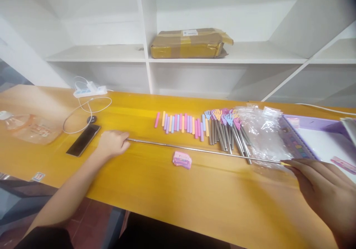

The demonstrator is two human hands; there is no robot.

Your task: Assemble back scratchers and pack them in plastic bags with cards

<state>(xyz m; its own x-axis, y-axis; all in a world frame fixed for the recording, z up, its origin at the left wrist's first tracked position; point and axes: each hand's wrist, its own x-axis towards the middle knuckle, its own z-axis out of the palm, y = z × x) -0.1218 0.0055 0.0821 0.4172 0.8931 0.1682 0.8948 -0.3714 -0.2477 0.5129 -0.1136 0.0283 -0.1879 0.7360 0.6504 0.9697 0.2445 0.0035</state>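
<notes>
A thin metal telescopic back scratcher (194, 150), drawn out long, stretches across the table between my two hands. My left hand (112, 143) is closed around its left end. At the other end my right hand (324, 184) is closed too, with a bit of yellow showing by the fingers; the rest of that end is hidden. Behind the rod lies a row of pink, orange, purple and blue tubes (180, 123). Beside them are several collapsed back scratchers (226, 130) with coloured hand-shaped heads. A small stack of pink cards (182, 159) lies just in front of the rod.
Clear plastic bags (258, 130) lie beside a purple box (299, 138) at the right. A phone (83, 140), a white cable, a power strip (90, 90) and a plastic bag (36, 128) are at the left. A taped carton (189, 45) sits on the shelf behind.
</notes>
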